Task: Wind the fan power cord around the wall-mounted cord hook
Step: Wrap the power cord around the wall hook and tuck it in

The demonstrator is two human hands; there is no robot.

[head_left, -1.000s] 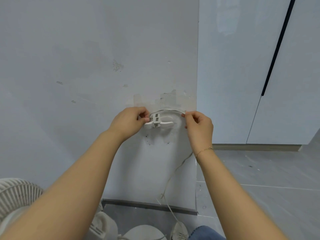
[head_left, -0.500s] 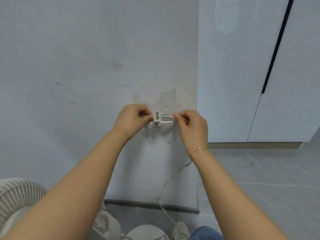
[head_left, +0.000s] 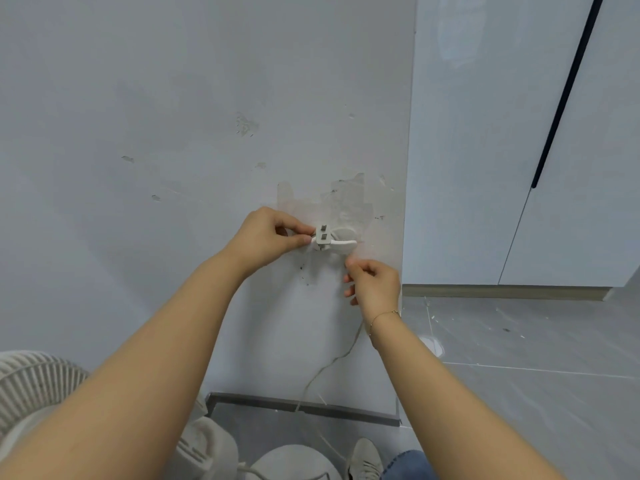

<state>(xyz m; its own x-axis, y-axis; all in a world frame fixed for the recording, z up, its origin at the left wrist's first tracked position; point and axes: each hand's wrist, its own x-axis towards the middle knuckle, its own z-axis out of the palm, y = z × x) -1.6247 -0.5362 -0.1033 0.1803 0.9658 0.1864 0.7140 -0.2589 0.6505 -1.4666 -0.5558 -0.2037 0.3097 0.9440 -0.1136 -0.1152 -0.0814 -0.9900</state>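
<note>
White plug [head_left: 322, 240] sits pinched in the left hand [head_left: 266, 241] against the wall hook [head_left: 341, 241]. At 5 o'clock from it, the right hand [head_left: 375, 285] grips the cord [head_left: 341, 356] trailing floorward.

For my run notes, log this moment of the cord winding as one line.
stage: winding | left hand: pinching plug at cord hook | right hand: gripping cord below hook | cord: hangs slack to floor
</note>
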